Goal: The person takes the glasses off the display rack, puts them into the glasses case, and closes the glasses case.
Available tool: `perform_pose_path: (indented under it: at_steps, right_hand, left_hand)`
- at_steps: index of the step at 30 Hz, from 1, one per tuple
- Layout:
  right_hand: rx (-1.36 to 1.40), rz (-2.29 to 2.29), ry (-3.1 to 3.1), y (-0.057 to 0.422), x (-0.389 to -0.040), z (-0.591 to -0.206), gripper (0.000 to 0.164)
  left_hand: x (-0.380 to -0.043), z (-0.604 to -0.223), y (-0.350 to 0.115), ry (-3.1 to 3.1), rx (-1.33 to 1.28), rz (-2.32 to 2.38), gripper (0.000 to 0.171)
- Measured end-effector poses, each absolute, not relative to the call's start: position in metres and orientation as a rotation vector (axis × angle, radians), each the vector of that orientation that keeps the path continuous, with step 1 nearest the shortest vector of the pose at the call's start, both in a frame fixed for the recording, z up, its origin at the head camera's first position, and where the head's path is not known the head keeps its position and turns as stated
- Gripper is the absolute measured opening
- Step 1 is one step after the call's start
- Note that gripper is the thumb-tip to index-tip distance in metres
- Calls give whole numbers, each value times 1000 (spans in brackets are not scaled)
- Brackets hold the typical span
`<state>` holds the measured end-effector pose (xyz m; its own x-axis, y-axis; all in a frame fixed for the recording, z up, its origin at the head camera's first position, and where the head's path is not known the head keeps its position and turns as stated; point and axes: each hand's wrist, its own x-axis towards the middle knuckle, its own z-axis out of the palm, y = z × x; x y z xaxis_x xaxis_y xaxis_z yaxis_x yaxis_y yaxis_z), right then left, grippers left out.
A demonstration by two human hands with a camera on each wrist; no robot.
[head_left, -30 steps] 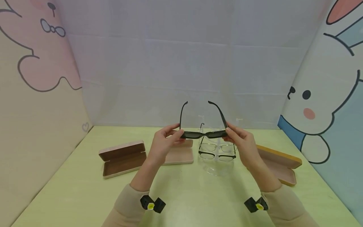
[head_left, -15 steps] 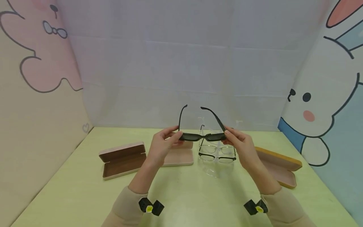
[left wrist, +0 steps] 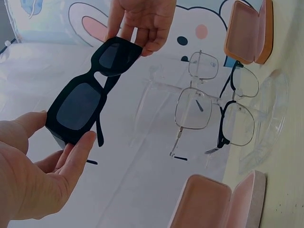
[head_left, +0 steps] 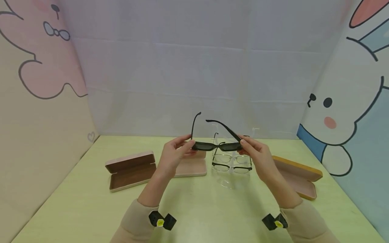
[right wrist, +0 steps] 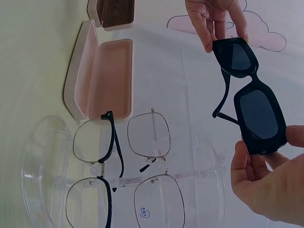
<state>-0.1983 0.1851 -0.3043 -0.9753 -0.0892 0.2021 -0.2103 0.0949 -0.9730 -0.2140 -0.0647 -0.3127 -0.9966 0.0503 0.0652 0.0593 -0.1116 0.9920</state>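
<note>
A pair of black sunglasses with dark lenses is held up above the table by both hands. My left hand pinches the left end of the frame between thumb and fingers. At the opposite end, my right hand grips the hinge corner. The left temple stands up and back, while the right temple slants inward across the frame. Behind and below is a clear display stand bearing black half-rim glasses and thin metal-rimmed glasses.
Three glasses cases stand lid-up on the pale table: a brown-lined one at left, a pink-lined one behind the left hand, and an orange one at right, partly hidden by the right arm. Fabric walls enclose the table.
The right temple of the sunglasses has swung inward, its tip moving left and down. Both hands keep their hold and have lowered slightly. The cases and stand stay put.
</note>
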Motion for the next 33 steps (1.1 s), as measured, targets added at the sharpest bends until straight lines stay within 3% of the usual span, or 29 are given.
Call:
perform_pose_path:
  at_steps: [33]
  right_hand:
    - [312, 2008, -2339, 181, -198, -303, 46]
  left_hand:
    - [-215, -316, -69, -2148, -132, -2328, 39]
